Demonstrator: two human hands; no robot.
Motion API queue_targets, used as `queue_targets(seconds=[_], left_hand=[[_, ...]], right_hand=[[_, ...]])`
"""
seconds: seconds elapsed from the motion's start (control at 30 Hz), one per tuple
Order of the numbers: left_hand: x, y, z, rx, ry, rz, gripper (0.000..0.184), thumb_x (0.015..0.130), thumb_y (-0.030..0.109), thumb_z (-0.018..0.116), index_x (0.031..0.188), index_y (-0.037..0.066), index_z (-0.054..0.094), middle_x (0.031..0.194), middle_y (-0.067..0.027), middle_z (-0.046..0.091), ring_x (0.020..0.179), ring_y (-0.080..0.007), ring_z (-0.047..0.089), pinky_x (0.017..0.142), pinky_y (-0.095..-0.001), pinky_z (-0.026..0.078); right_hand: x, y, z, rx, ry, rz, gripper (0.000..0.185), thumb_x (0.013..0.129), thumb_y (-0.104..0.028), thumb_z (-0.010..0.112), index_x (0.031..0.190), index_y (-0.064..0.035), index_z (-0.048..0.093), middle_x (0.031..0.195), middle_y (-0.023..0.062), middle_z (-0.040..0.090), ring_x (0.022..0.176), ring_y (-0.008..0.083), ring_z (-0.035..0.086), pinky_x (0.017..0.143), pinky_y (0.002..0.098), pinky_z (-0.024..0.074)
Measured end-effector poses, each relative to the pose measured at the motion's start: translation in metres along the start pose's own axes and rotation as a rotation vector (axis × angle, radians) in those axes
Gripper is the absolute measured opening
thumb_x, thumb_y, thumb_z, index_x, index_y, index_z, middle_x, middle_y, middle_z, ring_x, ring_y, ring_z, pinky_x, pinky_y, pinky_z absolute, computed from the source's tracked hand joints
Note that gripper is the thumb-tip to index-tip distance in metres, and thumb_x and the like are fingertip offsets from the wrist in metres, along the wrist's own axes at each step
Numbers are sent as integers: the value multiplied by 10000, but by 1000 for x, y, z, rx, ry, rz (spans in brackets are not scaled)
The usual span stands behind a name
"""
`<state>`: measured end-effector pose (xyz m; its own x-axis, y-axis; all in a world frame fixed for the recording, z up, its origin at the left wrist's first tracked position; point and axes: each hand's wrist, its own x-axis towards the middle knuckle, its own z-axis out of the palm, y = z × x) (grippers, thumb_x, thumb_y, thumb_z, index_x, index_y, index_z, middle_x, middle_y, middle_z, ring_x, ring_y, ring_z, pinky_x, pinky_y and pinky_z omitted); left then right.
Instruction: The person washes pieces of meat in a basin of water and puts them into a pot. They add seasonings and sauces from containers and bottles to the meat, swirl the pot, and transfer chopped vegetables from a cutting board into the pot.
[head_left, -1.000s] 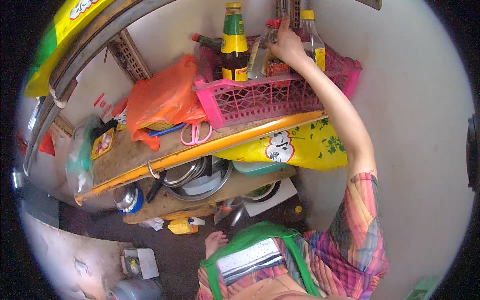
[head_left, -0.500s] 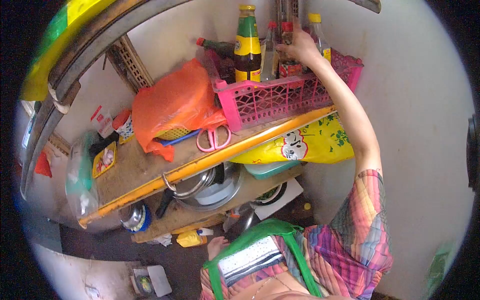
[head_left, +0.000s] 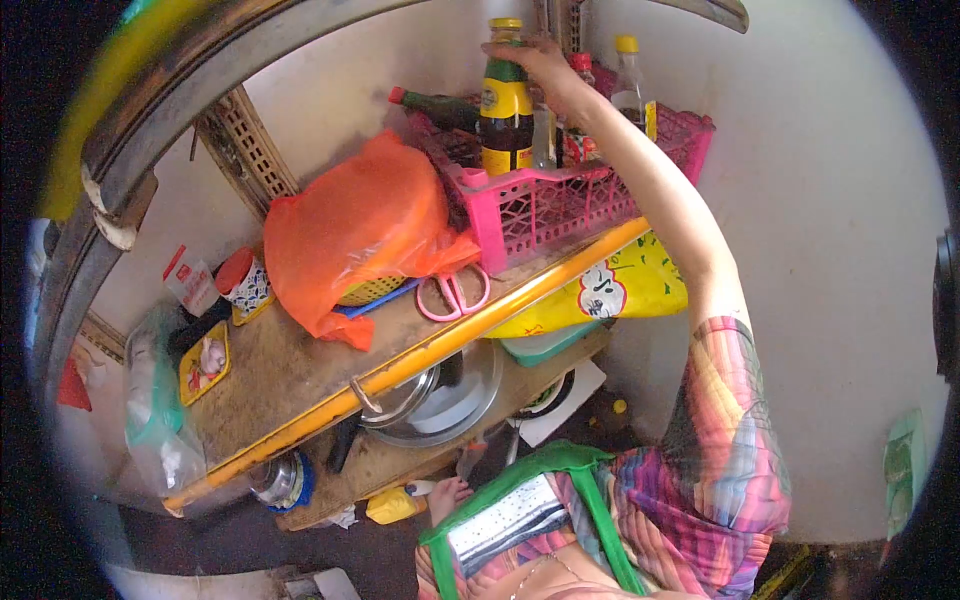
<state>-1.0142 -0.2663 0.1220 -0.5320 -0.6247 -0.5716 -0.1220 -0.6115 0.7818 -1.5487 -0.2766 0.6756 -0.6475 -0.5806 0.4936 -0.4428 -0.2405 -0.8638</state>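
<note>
So from my seat, watching the head cam remotely, the whole thing comes down to the right hand (head_left: 546, 68) and the tall dark bottle (head_left: 507, 130) with the yellow and green labels. The bottle stands in the pink crate (head_left: 560, 208), toward its left end as I see it, and the crate sits up on the wooden shelf (head_left: 275, 385). Its long axis is pretty much upright, neck at the top.

The arm comes in from the right and slants up and left, so the fingers lie crosswise over the neck, just under the yellow cap. That puts nearly all the bottle's body below the hand. Fingers look stretched out and bent over the glass, but the thumb's hidden from me, so I can't tell if they're pinching the neck or only resting on it.

Right is way nearer, btw. The left hand (head_left: 450, 495) is down by the green apron (head_left: 465, 508), well apart from the crate; its fingers look loosely curled, but I can't tell if anything's in them.

Neighbours to mind: the red-capped bottle (head_left: 581, 63) is near it on the right, and a green bottle (head_left: 447, 108) lies on its side to the left.
</note>
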Motion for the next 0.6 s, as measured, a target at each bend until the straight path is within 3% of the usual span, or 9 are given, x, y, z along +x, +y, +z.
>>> queue_targets(seconds=[0.07,0.1,0.17,0.27,0.33,0.4,0.5,0.6], left_hand=[[-6,17,11,29,3,-55,244,904,155,550,1082,-9,535,933,-144,618,778,-243,640,686,-351,541],[-15,31,17,67,12,-110,236,906,148,543,1078,-14,536,936,-146,618,778,-242,639,688,-352,542],[7,-5,-8,51,15,-61,239,907,154,545,1074,-17,538,934,-147,619,781,-241,639,692,-353,542],[40,-51,-40,34,-28,18,248,905,164,552,1069,-22,541,930,-149,620,779,-240,640,692,-353,543],[44,-52,-46,43,-74,50,254,903,168,557,1067,-25,542,927,-150,621,775,-239,640,689,-351,542],[41,-48,-40,6,-62,32,261,895,173,570,1061,-26,542,913,-146,621,777,-241,641,678,-354,544],[-32,43,41,21,-48,140,258,893,172,575,1053,-27,543,906,-142,618,770,-246,642,666,-357,546],[4,3,13,-23,10,14,260,894,184,576,1048,-23,544,885,-133,619,755,-247,644,657,-359,547]], right_hand=[[3,11,13,286,-79,-48,316,762,-189,718,962,-7,554,896,105,618,765,172,615,665,333,518],[4,15,20,288,-77,-46,316,762,-189,718,962,-7,554,896,105,618,765,172,615,665,333,518],[6,21,32,348,97,-198,275,765,-176,725,907,-9,558,826,96,605,641,150,595,531,312,511],[15,25,41,214,206,-241,278,769,-171,720,916,-3,555,769,79,588,643,160,581,535,332,507],[27,36,49,219,244,-308,289,763,-192,729,913,-12,561,770,76,597,660,147,584,545,310,504],[27,34,55,-7,312,-354,333,749,-218,743,939,-15,560,788,74,610,688,139,593,585,292,508],[21,26,51,55,227,-255,352,746,-236,741,962,-19,565,803,70,624,733,156,607,650,301,501],[1,8,35,180,90,-138,333,737,-199,732,959,-12,570,819,76,626,772,176,610,682,318,487]])
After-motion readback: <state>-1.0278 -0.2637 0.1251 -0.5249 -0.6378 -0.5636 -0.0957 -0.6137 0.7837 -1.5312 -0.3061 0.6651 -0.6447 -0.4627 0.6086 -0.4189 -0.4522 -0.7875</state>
